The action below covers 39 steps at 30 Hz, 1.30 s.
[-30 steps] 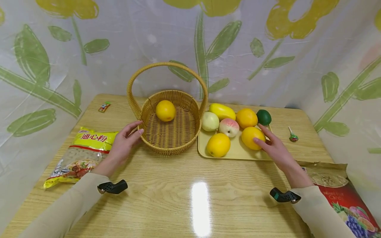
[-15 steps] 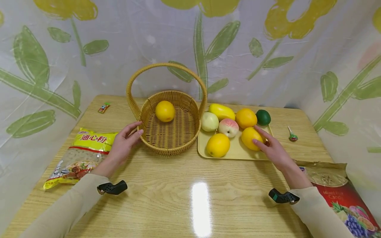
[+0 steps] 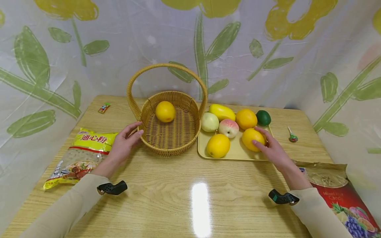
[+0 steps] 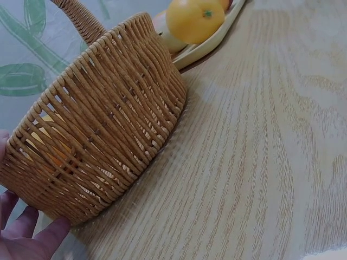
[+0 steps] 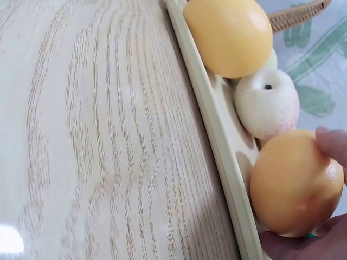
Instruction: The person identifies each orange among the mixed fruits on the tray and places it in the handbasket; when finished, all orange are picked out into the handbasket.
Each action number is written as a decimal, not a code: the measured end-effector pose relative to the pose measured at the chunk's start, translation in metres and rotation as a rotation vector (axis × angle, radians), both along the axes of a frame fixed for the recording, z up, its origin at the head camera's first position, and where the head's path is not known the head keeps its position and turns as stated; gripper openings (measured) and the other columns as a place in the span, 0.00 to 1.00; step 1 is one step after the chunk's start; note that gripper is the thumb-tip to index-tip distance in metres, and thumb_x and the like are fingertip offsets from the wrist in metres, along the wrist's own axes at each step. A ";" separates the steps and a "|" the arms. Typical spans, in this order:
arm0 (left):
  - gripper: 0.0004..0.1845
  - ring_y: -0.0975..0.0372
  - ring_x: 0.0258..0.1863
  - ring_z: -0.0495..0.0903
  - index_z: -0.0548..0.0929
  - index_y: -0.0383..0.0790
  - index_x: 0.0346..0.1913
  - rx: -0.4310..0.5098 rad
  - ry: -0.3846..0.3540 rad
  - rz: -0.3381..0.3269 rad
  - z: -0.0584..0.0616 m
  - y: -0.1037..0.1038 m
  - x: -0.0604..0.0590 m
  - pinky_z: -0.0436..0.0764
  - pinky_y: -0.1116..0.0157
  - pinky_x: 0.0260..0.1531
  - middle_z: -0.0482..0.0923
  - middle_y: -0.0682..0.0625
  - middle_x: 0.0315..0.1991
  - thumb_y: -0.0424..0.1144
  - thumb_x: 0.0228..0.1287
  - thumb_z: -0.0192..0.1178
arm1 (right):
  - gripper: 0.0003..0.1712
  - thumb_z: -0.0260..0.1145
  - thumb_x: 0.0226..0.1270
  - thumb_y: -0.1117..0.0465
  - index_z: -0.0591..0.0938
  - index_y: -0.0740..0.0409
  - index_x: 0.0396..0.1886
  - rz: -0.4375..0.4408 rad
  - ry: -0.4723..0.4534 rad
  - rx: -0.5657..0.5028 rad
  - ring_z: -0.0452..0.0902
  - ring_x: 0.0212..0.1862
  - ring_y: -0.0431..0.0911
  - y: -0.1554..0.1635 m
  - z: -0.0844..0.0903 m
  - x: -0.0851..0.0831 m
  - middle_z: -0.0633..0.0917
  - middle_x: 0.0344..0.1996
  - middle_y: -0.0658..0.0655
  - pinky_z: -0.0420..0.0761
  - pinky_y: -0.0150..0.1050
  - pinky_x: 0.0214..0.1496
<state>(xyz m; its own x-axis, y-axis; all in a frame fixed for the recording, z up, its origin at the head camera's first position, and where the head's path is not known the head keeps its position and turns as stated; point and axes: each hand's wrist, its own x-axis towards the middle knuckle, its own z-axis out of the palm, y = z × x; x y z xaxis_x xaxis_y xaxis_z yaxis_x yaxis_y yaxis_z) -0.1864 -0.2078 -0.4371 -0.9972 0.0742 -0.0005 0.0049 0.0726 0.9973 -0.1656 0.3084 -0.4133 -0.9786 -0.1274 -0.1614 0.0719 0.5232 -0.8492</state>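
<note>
Two hands (image 3: 125, 142): basket (image 3: 169, 132), orange (image 3: 252, 138)

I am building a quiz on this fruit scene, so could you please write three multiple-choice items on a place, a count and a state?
1. Where does the wicker basket stand?
A. left of the tray
B. on the tray
C. right of the tray

2. How many fruits lie in the basket?
A. none
B. one
C. three

3. What is the right hand doing?
A. resting flat on the table
B. lifting a snack bag
C. holding an orange fruit on the tray

Answers:
1 A, the head view shows the basket beside the tray's left edge.
2 B, a single yellow fruit is inside.
3 C, its fingers wrap that fruit.
</note>
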 end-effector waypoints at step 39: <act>0.32 0.52 0.70 0.60 0.65 0.38 0.72 0.017 -0.024 0.007 0.001 0.000 0.001 0.77 0.68 0.57 0.57 0.46 0.73 0.49 0.71 0.58 | 0.32 0.57 0.76 0.55 0.59 0.47 0.76 0.146 0.228 -0.020 0.67 0.56 0.56 -0.069 0.071 0.014 0.63 0.67 0.61 0.77 0.26 0.48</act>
